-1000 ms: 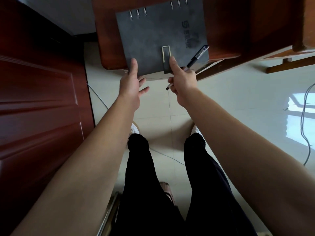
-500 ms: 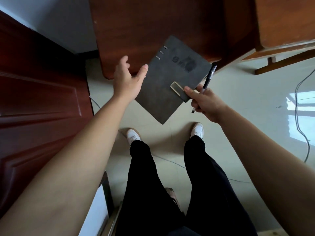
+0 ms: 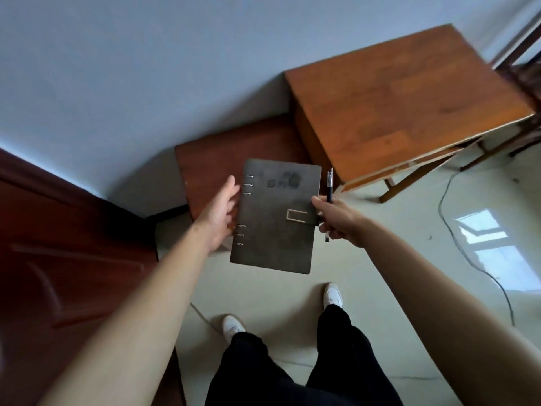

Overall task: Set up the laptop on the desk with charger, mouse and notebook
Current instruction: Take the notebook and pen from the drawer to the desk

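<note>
A dark grey ring-bound notebook with a metal clasp hangs in the air over the floor, in front of a low dark wooden stand. My right hand grips its right edge near the clasp and also holds a black pen that points upward. My left hand is at the ringed spine, fingers spread, touching or just under that edge. No laptop, charger or mouse is in view.
A lighter wooden desk stands at the upper right against the pale wall. A dark red door fills the left. A black cable trails over the tiled floor at the right. My legs and white shoes are below.
The notebook came off the low stand and now sits level in the air, turned upright. My left hand has come back to its spine. The view has tilted up toward the desk.
</note>
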